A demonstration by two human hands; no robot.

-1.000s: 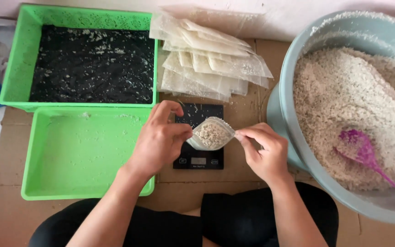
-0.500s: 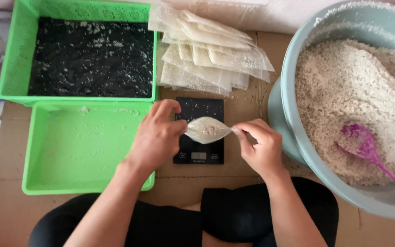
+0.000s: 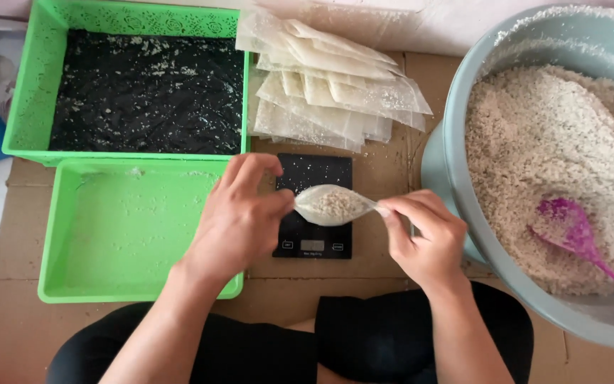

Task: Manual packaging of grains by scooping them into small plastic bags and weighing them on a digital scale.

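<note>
Small clear pouch [image 3: 333, 205] of pale grain, long axis left-right, mouth upward, over black scale [image 3: 314, 206]. Left hand [image 3: 239, 220] pinching left end, right hand [image 3: 428, 238] pinching right end, fingers closed on edges. Grey basin [image 3: 456, 142] at right.

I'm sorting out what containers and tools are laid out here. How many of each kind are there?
Green trays: 2
Grey basin of grain: 1
Purple scoop: 1
Black scale: 1
Filled pouch held by both hands: 1
Stack of empty pouches: 1
Total: 7
</note>
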